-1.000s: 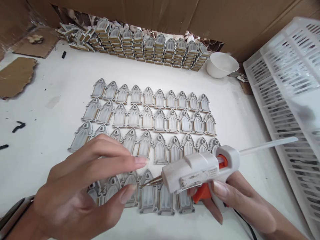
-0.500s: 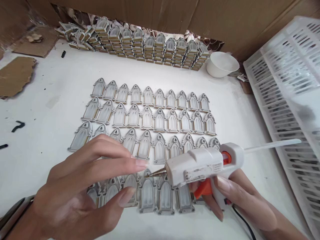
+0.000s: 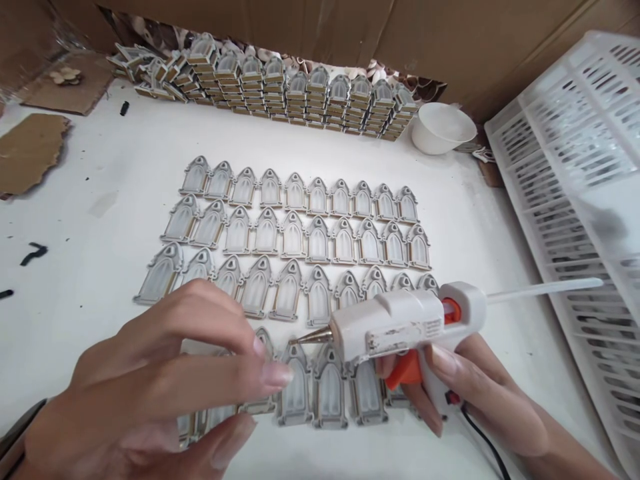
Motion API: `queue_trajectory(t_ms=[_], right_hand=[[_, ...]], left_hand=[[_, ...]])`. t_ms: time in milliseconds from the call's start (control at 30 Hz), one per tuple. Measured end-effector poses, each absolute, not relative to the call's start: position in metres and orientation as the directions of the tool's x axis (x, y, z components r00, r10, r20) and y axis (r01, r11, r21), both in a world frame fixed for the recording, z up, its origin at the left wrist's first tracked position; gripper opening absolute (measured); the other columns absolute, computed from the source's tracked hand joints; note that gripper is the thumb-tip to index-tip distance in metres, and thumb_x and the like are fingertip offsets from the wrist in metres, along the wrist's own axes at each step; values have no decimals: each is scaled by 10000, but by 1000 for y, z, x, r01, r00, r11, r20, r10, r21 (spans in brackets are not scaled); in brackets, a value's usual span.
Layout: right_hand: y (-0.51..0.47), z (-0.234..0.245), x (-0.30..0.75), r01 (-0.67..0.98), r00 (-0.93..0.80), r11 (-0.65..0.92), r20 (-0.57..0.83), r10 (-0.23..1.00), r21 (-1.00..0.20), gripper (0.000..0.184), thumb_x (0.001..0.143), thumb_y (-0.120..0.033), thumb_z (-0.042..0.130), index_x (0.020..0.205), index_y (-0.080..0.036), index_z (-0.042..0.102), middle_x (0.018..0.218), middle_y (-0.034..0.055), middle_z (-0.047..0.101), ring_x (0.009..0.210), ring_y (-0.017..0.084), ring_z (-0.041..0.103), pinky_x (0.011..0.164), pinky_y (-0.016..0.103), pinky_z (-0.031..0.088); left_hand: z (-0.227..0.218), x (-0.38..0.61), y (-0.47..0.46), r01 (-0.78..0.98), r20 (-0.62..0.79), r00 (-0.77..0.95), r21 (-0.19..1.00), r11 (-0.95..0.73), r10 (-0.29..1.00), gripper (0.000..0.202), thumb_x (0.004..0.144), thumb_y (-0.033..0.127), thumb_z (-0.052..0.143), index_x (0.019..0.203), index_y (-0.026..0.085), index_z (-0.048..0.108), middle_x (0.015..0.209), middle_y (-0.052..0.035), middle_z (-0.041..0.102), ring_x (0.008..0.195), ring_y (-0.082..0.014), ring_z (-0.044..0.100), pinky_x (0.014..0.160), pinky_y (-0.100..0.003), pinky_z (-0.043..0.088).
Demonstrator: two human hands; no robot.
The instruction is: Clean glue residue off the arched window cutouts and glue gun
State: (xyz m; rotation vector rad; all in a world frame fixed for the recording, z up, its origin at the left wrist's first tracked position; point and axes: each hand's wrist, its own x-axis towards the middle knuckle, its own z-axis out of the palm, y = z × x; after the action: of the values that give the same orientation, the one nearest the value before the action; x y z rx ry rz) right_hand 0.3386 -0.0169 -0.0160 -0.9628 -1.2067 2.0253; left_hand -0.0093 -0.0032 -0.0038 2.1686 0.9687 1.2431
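My right hand [image 3: 480, 393] is wrapped round the grip of a white glue gun [image 3: 395, 323], with fingers by its orange trigger [image 3: 404, 371]. A clear glue stick [image 3: 545, 291] sticks out of its back. The metal nozzle points left, at the top of a grey arched window-shaped piece [image 3: 294, 390] in the front row. My left hand [image 3: 165, 380] hovers over that row's left part, thumb and fingers apart, nothing seen between them. Its fingertips are near the piece under the nozzle and hide several others. More arched pieces [image 3: 319, 293] lie in rows behind.
Stacks of similar pieces [image 3: 305, 97] line the back, before a cardboard wall [image 3: 300, 30]. A white bowl [image 3: 443, 137] stands at the back right, beside a white plastic crate [image 3: 530, 180]. Cardboard scraps [image 3: 33, 153] and black bits [image 3: 34, 253] lie at left. The gun's black cord [image 3: 485, 437] runs frontward.
My left hand has moved down and a little left, its fingers curling lower over the front row. The glue gun has stayed almost in place, its nozzle slightly higher in view.
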Motion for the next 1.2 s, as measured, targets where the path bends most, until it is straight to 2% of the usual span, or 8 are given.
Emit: queue_trajectory(t_ms=[100, 200, 367, 500, 800, 1033, 1200], right_hand=[[-15, -12, 336, -105, -541, -412, -295, 788, -905, 492, 1186, -669, 611, 1051, -255, 840, 615, -37, 583, 503, 143, 506, 615, 307, 473], [-15, -10, 336, -116, -533, -404, -286, 796, -908, 479, 1184, -657, 618, 1064, -261, 859, 630, -36, 596, 488, 136, 499, 617, 312, 492], [-16, -10, 336, -123, -510, -438, -322, 797, -891, 461, 1160, -668, 663, 1060, -278, 885, 680, -31, 616, 481, 114, 496, 596, 302, 450], [-15, -10, 335, -127, -510, -420, -303, 805, -899, 438, 1164, -654, 661, 1068, -300, 900, 654, -39, 597, 466, 121, 493, 588, 314, 447], [-18, -11, 337, -101, -507, -418, -314, 802, -903, 447, 1145, -695, 666, 1041, -320, 887, 636, -44, 596, 461, 132, 501, 597, 317, 473], [-13, -11, 335, -37, -515, -396, -323, 794, -917, 536, 1150, -730, 625, 1055, -258, 861, 573, -45, 569, 468, 151, 511, 602, 322, 495], [-13, -4, 332, -8, -512, -428, -364, 778, -904, 541, 1151, -730, 647, 1051, -238, 850, 594, -21, 569, 488, 155, 511, 567, 328, 464]], left_hand=[[-3, -11, -1, 338, 527, 406, 672, -658, 747, 438, 877, 76, 738, 1211, 307, 903, 1052, -82, 750, 874, -289, 753, 642, -519, 704], [-1, -12, 2, 338, 534, 444, 643, -687, 719, 433, 826, 59, 737, 1148, 300, 898, 1000, -85, 767, 843, -299, 754, 616, -522, 702], [5, -4, 6, 378, 549, 384, 640, -669, 742, 438, 766, 47, 649, 1028, 318, 874, 964, -75, 761, 834, -285, 743, 619, -511, 666], [8, -3, 13, 397, 520, 459, 605, -690, 720, 476, 793, 22, 638, 1110, 307, 849, 1009, -59, 777, 873, -266, 753, 662, -492, 672], [2, -11, 8, 413, 507, 419, 632, -656, 753, 457, 880, 41, 650, 1194, 312, 841, 1080, -63, 766, 946, -284, 750, 698, -505, 658], [5, -9, 10, 378, 531, 405, 644, -665, 744, 497, 821, 29, 640, 1163, 311, 865, 1000, -49, 761, 844, -271, 736, 641, -496, 643], [5, -13, 15, 376, 512, 434, 645, -665, 741, 439, 874, 84, 748, 1210, 309, 918, 1011, -55, 799, 863, -281, 768, 677, -504, 662]])
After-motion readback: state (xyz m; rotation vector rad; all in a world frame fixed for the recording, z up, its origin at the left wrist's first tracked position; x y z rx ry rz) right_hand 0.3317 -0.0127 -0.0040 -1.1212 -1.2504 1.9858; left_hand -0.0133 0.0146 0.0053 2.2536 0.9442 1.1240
